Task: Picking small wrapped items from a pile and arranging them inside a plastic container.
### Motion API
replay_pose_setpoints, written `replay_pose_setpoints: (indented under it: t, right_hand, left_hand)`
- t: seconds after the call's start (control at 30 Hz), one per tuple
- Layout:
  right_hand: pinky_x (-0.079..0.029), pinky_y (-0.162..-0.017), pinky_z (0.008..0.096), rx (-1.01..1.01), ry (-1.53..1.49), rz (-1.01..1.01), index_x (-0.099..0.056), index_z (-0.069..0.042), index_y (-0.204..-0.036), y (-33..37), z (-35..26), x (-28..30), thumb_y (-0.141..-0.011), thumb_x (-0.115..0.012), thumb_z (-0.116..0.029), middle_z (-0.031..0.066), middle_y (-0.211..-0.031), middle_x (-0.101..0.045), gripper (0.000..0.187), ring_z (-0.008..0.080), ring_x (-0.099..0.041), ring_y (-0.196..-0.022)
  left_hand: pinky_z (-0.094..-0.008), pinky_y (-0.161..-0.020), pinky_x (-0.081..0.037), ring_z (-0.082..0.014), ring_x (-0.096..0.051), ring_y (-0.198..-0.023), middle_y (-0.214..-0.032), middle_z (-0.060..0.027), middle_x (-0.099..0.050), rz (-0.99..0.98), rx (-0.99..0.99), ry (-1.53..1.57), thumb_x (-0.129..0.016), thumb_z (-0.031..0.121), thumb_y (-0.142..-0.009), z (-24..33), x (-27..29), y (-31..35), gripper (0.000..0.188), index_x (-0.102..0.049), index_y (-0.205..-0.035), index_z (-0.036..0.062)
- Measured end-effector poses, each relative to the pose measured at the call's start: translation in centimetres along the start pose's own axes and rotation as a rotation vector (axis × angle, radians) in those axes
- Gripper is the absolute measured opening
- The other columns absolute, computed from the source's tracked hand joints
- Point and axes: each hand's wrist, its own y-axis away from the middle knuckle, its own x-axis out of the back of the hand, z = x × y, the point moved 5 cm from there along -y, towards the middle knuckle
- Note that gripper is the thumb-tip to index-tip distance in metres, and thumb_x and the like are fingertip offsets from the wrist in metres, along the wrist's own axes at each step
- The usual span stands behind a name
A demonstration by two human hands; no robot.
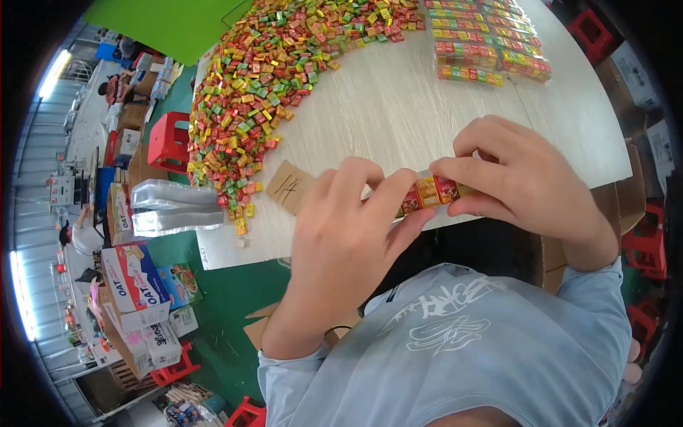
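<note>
Left fingers [398, 188], right fingers [469, 171] pinch small-box row [428, 192], parted by its thickness.

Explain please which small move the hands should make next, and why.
Perhaps the left hand and right hand should gently press the row of small boxes together: they hold it near opposite ends, and the packed rows on the table look neatly aligned.

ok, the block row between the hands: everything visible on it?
The block row is a short line of small printed blocks, red and yellow-orange, side by side, with a glossy, wrapper-like look. It runs roughly crosswise, near the near edge of the table. The left hand grips its left part, the right hand its right; fingers hide both ends.
</note>
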Motion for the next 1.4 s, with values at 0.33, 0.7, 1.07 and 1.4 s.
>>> replay_pose_setpoints:
  t: [0.33, 0.7, 1.07, 1.4]
  right_hand:
    - [-0.054, -0.086, 0.0399, -0.158, 0.046, 0.181, -0.070, -0.008, -0.121, 4.4, 0.9, -2.8, -0.083, -0.081, -0.017, 0.0083, -0.116, -0.065, 0.040, 0.0299, -0.061, -0.100]
    - [-0.052, -0.097, 0.0436, -0.129, 0.152, 0.240, -0.072, -0.007, -0.121, 6.6, 0.1, -3.5, -0.082, -0.077, -0.014, 0.0112, -0.140, -0.066, 0.040, 0.0322, -0.064, -0.123]
    - [-0.049, -0.101, 0.0449, -0.140, -0.071, 0.032, -0.065, -0.009, -0.104, 3.2, 2.2, -2.6, -0.085, -0.083, -0.022, 0.0091, -0.128, -0.065, 0.029, 0.0324, -0.061, -0.118]
    - [-0.049, -0.098, 0.0427, -0.030, -0.063, -0.060, -0.066, -0.010, -0.098, 2.0, 2.4, -2.4, -0.089, -0.079, -0.035, 0.0059, -0.117, -0.068, 0.030, 0.0286, -0.063, -0.110]
  left_hand:
    - [-0.0409, -0.087, -0.048, -0.0292, -0.059, -0.099, -0.122, -0.0095, -0.066, 0.133, -0.026, -0.109, -0.084, 0.027, -0.085, -0.1, -4.9, 5.8, 0.043, -0.072, -0.121, 0.0066]
    - [-0.0478, -0.114, -0.038, -0.0422, -0.051, -0.136, -0.152, -0.0233, -0.053, 0.280, 0.038, 0.232, -0.072, 0.027, -0.095, -2.7, -7.2, 7.4, 0.063, -0.050, -0.147, 0.0006]
    - [-0.0474, -0.109, -0.045, -0.0404, -0.056, -0.127, -0.140, -0.0247, -0.058, 0.204, 0.099, 0.500, -0.078, 0.011, -0.085, -3.8, -8.9, 7.3, 0.071, -0.045, -0.146, 0.0004]
    - [-0.0457, -0.106, -0.048, -0.0393, -0.059, -0.125, -0.139, -0.0231, -0.061, 0.185, 0.079, 0.509, -0.083, 0.008, -0.082, -4.2, -8.6, 7.2, 0.074, -0.047, -0.146, 0.0015]
